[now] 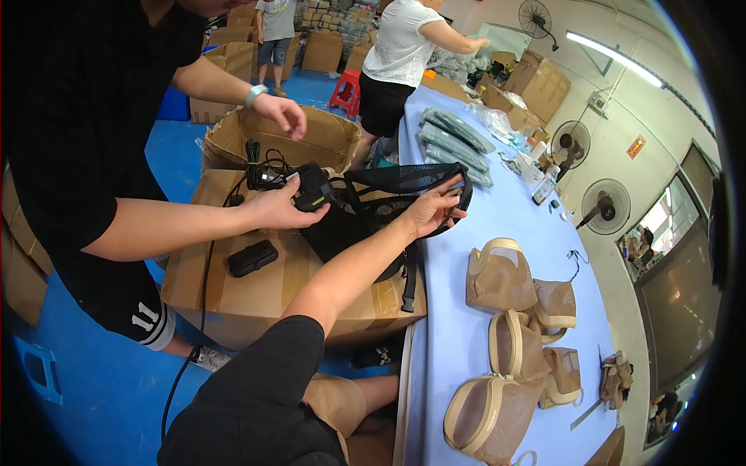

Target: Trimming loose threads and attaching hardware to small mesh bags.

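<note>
From the lower edge my left hand point(432, 208) reaches across and grips the rim of a black mesh bag point(373, 190). The bag lies partly on a cardboard box point(225, 279), and a strap with a black buckle point(409, 291) hangs off it. My right hand is out of view. Close by, a co-worker's hand point(272, 206) holds a black boxy device point(312, 186) with a small yellow-green mark, against the bag's left side. That person's other hand point(284, 116) is raised above an opened carton, with nothing visible in it. A small black case point(252, 258) lies on the box.
Several tan mesh pouches point(497, 419) stand on the blue-covered table point(443, 311). Farther along it lie green plastic-wrapped packs point(454, 140). Coiled black cables point(264, 167) are by the open carton point(326, 132). A red stool point(346, 93) and another person point(396, 46) are beyond.
</note>
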Action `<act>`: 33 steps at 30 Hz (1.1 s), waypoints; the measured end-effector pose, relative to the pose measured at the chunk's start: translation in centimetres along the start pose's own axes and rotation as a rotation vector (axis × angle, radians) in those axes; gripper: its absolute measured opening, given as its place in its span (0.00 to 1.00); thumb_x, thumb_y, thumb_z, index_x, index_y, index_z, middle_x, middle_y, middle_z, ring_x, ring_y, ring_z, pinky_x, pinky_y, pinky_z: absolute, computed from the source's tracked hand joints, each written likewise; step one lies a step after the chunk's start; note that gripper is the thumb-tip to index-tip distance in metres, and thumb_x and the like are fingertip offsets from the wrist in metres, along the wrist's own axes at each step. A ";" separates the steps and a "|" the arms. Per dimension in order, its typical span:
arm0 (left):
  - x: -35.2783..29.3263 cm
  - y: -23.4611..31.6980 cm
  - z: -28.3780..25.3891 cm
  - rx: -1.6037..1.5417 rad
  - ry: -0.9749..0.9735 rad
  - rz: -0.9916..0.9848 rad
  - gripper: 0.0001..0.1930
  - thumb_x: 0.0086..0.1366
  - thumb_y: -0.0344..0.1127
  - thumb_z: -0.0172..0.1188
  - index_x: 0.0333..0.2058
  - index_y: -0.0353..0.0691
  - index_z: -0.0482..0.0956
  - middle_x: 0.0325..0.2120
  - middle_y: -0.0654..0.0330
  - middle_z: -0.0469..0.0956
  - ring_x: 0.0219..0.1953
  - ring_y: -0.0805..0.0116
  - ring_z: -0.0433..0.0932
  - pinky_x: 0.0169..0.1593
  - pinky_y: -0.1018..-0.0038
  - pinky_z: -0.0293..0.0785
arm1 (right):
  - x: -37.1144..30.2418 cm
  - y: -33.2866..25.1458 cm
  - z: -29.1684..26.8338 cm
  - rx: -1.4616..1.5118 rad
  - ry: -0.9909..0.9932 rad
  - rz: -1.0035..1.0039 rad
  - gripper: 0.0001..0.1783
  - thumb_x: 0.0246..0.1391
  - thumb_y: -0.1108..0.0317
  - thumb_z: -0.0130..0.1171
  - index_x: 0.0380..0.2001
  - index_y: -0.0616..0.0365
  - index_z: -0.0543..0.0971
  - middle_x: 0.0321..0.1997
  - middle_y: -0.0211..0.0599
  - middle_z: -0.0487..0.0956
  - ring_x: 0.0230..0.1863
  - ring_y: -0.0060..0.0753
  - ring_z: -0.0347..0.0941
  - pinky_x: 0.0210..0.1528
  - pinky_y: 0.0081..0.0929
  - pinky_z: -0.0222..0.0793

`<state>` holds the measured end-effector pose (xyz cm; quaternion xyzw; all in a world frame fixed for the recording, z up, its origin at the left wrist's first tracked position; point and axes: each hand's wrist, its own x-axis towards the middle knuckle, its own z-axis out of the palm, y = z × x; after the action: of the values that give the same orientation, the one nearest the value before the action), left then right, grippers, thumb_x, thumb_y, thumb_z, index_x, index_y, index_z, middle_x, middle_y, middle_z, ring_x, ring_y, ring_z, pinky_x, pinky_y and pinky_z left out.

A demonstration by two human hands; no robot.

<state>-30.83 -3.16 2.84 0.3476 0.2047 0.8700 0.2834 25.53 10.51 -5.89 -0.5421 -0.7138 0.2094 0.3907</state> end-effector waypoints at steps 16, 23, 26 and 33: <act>0.4 -0.7 0.7 -0.033 0.212 -0.069 0.21 0.56 0.56 0.51 0.25 0.42 0.74 0.18 0.65 0.70 0.12 0.75 0.65 0.20 0.76 0.66 | -0.5 0.1 -0.2 -0.003 -0.073 -0.041 0.22 0.53 0.56 0.51 0.45 0.62 0.71 0.35 0.41 0.74 0.37 0.31 0.67 0.42 0.22 0.61; -0.1 -0.9 2.8 0.198 0.166 -0.143 0.23 0.59 0.55 0.48 0.19 0.40 0.72 0.09 0.64 0.67 0.06 0.77 0.59 0.14 0.79 0.62 | -0.2 1.1 0.1 0.072 -0.083 -0.021 0.20 0.53 0.58 0.50 0.43 0.64 0.71 0.33 0.41 0.74 0.34 0.30 0.66 0.40 0.22 0.61; -0.3 -2.2 3.2 0.213 0.262 -0.133 0.25 0.58 0.58 0.47 0.17 0.40 0.71 0.07 0.64 0.66 0.04 0.77 0.57 0.10 0.80 0.59 | -0.3 0.4 0.0 0.089 -0.073 -0.046 0.19 0.54 0.61 0.50 0.43 0.64 0.71 0.33 0.41 0.74 0.34 0.30 0.66 0.39 0.22 0.61; -0.2 -4.7 3.8 1.040 0.005 -0.434 0.31 0.51 0.56 0.53 0.27 0.23 0.72 0.15 0.57 0.70 0.12 0.67 0.68 0.11 0.74 0.64 | -0.6 -0.8 -0.7 0.019 -0.081 -0.059 0.17 0.54 0.65 0.48 0.44 0.66 0.70 0.35 0.44 0.74 0.37 0.32 0.67 0.42 0.22 0.62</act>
<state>-26.35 0.88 2.74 0.3893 0.6742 0.5771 0.2467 25.61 9.57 -5.06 -0.5080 -0.7429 0.2263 0.3727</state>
